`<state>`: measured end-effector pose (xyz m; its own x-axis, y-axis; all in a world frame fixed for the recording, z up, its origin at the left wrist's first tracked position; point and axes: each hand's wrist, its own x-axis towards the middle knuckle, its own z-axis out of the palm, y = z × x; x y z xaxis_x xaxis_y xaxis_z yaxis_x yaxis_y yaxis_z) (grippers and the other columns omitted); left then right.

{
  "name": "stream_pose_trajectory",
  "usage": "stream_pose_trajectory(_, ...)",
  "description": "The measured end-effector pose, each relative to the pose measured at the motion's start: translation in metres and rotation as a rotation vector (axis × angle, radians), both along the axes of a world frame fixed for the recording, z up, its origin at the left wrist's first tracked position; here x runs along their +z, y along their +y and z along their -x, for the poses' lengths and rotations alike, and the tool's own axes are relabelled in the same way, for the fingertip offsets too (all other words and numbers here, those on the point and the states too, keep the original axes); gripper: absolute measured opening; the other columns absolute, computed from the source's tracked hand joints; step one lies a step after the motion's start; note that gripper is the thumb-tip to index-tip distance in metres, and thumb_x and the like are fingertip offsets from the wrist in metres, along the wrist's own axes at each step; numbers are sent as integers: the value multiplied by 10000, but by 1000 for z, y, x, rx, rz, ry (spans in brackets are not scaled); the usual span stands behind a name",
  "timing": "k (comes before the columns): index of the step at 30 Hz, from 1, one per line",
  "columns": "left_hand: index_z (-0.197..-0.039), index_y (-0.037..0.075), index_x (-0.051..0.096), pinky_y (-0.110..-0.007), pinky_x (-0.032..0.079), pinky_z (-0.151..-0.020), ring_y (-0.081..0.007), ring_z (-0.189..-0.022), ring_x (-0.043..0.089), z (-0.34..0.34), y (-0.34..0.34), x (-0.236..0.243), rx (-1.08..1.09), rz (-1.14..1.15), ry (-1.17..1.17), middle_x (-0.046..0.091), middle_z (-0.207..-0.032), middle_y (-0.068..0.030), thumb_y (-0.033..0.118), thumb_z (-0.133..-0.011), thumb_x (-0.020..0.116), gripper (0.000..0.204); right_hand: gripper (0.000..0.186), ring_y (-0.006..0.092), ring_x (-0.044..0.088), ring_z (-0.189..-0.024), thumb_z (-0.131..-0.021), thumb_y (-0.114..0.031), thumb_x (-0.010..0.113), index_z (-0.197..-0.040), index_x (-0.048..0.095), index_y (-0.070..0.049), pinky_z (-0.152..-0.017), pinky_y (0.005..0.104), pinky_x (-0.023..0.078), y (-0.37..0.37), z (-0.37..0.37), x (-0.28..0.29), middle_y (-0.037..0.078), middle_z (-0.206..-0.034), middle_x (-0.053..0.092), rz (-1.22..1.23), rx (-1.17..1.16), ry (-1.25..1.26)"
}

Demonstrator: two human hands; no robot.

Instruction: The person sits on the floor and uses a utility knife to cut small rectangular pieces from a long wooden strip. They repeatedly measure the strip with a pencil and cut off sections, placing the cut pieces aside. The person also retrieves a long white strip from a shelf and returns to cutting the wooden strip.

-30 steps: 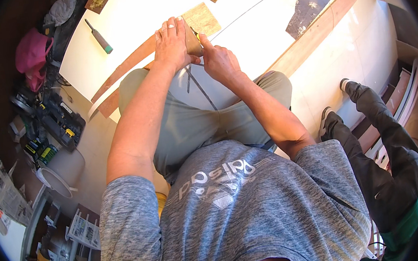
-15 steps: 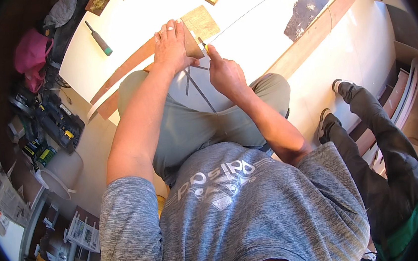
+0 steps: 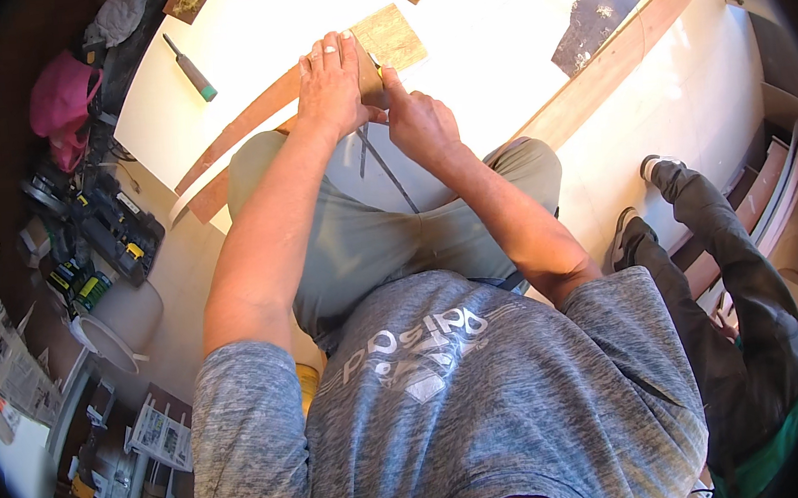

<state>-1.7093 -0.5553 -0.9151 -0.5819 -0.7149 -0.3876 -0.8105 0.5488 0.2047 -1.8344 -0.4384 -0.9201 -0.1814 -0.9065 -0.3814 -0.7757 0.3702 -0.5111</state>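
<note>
White worktop (image 3: 486, 52) is strongly lit; surface detail is washed out. A long wooden board (image 3: 610, 62) is laid along its right side, with a dark panel (image 3: 608, 12) just beside it. A curved brown strip (image 3: 250, 118) is seen left of the hands, its far end hidden near the left hand (image 3: 328, 94).

Brown block (image 3: 371, 85) is located at the near edge of the worktop, ahead of the knees, between both hands. It is partly covered by the left hand. A tan piece (image 3: 392, 36) is seen right behind it; whether the two are joined cannot be told.

Left grip: fingers laid nearly flat and close together over the block, thumb set apart by the near corner. Whether the block is actually pinched cannot be told. Right grip: closed around a small tool (image 3: 375, 60), index finger of the right hand (image 3: 423, 125) extended along it, tip held at the block's right side. Most of the handle is hidden.

Handling, judged from looks: block is probably light to moderate, stiff, dry, not slippery. Not fragile as a whole, but corners and thin edges could be chipped. Best held flat from above with a broad palm, thumb against the near side, fingers kept off the right edge where the tool tip is. Small tool is likely light and rigid; to be held by its handle only.
</note>
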Motion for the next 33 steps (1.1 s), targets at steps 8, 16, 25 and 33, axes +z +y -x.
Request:
stream_pose_trajectory(8,-1634,-25,273,-590,253,-1285,-405,-1546,294,-2,-2,-2,-2,38,56,312,-1645,-227,495,-580,1001,1382,591,464,713,-697,-992,-126,533,-1577,450,-116,-684,584,566,36,-6,11,263,-770,714,-21,-42,39)
stream_pose_trajectory(16,-1660,-7,224,-576,224,-1295,-402,-1581,246,0,0,8,12,-29,-9,289,-1679,-227,489,-575,1009,1428,606,486,716,-746,-1006,-172,572,-1591,417,-149,-710,604,568,1,12,9,275,-782,714,17,-25,42)
stream_pose_trajectory(25,-1664,-22,176,-582,211,-1305,-400,-1592,211,-3,-2,6,28,-57,21,236,-1691,-237,515,-553,1006,1487,719,438,744,-777,-979,-166,596,-1648,331,-148,-738,557,594,-3,6,-9,256,-848,726,-43,61,28)
stream_pose_trajectory(33,-1667,-22,170,-588,203,-1304,-400,-1591,224,-3,1,8,9,-20,28,263,-1681,-247,512,-562,994,1479,678,461,730,-745,-985,-137,556,-1631,350,-128,-695,590,580,33,-5,3,267,-802,711,-64,22,60)
